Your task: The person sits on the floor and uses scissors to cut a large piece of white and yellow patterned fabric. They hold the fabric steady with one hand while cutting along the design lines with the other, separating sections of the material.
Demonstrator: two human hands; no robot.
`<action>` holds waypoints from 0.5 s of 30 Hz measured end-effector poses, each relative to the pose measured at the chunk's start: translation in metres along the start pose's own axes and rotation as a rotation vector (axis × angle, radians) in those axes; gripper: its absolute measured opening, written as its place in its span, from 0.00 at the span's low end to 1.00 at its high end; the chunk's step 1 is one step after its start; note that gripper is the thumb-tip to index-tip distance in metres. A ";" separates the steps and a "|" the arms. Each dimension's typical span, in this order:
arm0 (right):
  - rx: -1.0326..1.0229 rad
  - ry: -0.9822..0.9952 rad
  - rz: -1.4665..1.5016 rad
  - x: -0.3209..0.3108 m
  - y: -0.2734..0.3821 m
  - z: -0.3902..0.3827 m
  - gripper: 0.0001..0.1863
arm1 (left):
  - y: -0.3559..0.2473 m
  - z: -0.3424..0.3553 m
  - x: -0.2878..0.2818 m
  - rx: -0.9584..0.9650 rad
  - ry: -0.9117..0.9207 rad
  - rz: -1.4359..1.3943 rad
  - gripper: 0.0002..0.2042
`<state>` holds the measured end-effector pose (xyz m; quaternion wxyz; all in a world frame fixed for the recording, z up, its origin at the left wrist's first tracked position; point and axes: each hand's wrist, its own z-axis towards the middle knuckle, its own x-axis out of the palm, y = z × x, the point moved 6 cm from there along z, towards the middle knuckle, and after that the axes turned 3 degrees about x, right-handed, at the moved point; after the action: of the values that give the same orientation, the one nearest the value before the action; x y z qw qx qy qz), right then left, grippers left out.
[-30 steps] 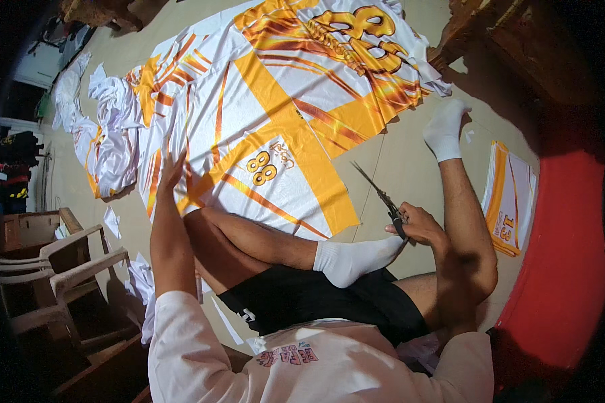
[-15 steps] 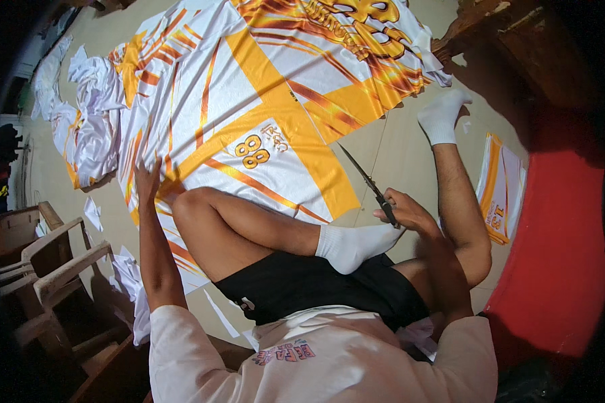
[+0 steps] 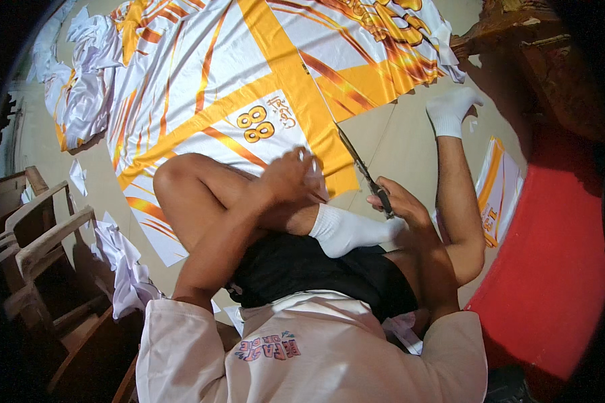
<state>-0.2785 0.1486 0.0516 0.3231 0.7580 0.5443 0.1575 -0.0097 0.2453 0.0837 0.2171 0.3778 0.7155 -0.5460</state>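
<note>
A large sheet of white printed fabric [image 3: 181, 101] with orange-yellow bands lies spread over the floor in front of my folded leg. My left hand [image 3: 292, 176] reaches across that leg, its fingers apart and slightly bent over the lower part of the fabric near a yellow band. To the right, my right hand [image 3: 398, 203] is closed round the handles of long dark scissors [image 3: 361, 163]. Their blades point up and left, the tip at the right edge of the yellow band. My fingers cover part of the handles.
Crumpled white and orange fabric [image 3: 91, 80] lies at the far left, with white scraps [image 3: 124, 269] beside a wooden chair frame [image 3: 54, 238]. On the right are a folded printed fabric stack [image 3: 501, 191], a red surface [image 3: 551, 262] and dark wooden furniture [image 3: 544, 74].
My left hand has left the fabric's left side and moved right, across my leg. The scissors' tip has come to the fabric's right edge. My view has shifted slightly.
</note>
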 end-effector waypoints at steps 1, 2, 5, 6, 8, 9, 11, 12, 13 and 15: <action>0.015 -0.028 0.014 -0.008 -0.003 -0.012 0.25 | 0.011 0.021 -0.006 0.018 -0.091 -0.073 0.37; 0.011 -0.019 0.030 -0.007 -0.005 -0.011 0.25 | 0.027 0.031 -0.014 -0.007 -0.186 -0.131 0.37; 0.014 -0.004 0.079 0.000 0.000 -0.002 0.23 | 0.054 0.050 -0.055 -0.101 -0.423 0.010 0.45; 0.024 -0.003 0.097 0.005 0.002 -0.001 0.23 | 0.061 0.055 -0.055 -0.154 -0.447 0.126 0.49; 0.061 -0.022 0.141 0.010 0.007 0.004 0.22 | 0.064 0.060 -0.046 -0.245 -0.431 0.270 0.58; 0.082 -0.041 0.162 0.010 0.008 0.004 0.22 | 0.060 0.064 -0.041 -0.282 -0.394 0.299 0.62; 0.101 -0.074 0.147 0.011 0.010 0.009 0.21 | 0.067 0.063 -0.033 -0.359 -0.346 0.300 0.73; 0.105 -0.079 0.140 0.013 0.012 0.013 0.21 | 0.072 0.059 -0.029 -0.379 -0.320 0.330 0.73; 0.095 -0.079 0.167 0.015 0.014 0.018 0.20 | 0.078 0.057 -0.027 -0.399 -0.293 0.362 0.73; 0.078 -0.108 0.223 0.013 0.016 0.017 0.20 | 0.079 0.057 -0.026 -0.403 -0.248 0.390 0.73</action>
<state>-0.2523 0.1519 0.0483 0.3028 0.8330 0.4443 0.1303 0.0621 0.1935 0.0357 0.4742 0.3878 0.6913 -0.3832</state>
